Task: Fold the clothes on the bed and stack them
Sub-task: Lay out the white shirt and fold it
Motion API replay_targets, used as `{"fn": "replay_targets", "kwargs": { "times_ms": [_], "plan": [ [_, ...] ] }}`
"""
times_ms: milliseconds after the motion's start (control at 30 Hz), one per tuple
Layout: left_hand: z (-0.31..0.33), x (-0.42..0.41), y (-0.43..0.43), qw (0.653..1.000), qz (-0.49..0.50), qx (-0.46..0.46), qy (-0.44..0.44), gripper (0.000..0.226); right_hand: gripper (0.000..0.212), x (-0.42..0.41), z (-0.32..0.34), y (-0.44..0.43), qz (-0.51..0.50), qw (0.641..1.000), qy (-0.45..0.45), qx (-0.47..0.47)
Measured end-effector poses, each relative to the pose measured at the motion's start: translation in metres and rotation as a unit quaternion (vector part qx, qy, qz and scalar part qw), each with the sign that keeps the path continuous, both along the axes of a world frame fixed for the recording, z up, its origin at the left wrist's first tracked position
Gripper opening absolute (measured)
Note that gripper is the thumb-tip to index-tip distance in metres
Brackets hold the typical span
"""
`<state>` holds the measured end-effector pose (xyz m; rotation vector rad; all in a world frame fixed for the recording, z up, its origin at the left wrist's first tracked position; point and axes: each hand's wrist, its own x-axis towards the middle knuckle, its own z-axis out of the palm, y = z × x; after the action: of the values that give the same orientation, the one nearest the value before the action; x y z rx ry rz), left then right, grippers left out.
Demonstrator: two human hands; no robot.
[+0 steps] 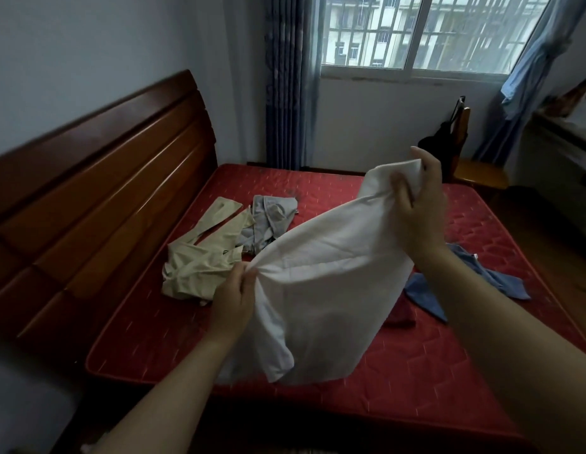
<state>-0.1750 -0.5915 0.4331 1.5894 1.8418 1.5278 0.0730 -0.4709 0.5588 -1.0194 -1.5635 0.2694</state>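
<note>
The head-worn camera is looking forward and down across the bed from beside its near edge, facing the window in the far wall. The headboard is running along the left of the frame. Both forearms are reaching in from the bottom edge, so the left hand and the right hand are showing close to the lens near mid-frame, while the wide angle is taking in the room on both sides.

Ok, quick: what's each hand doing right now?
Left hand: grips the white garment at its lower edge.
Right hand: grips the same garment's raised end.
</note>
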Motion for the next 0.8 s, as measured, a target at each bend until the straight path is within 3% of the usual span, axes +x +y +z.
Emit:
{"fn": "replay_targets", "kwargs": {
  "times_ms": [200,433,600,800],
  "plan": [
    [0.018,-0.025,0.006,0.988,-0.063,0.047,0.131,0.024,0.041,0.01,-0.013,0.01,-0.011,1.0,0.022,-0.014],
    [-0.01,-0.051,0.07,0.973,-0.066,-0.073,0.207,0.027,0.041,-0.009,-0.054,0.071,-0.008,0.997,0.016,-0.078],
    [-0.069,-0.071,0.158,0.964,-0.094,-0.163,0.191,0.021,0.04,-0.032,-0.126,0.168,-0.016,0.987,0.004,-0.158],
    [-0.177,-0.102,0.328,0.959,-0.065,-0.215,0.173,0.021,0.047,-0.075,-0.258,0.357,-0.029,0.972,-0.011,-0.234]
  ]
}}
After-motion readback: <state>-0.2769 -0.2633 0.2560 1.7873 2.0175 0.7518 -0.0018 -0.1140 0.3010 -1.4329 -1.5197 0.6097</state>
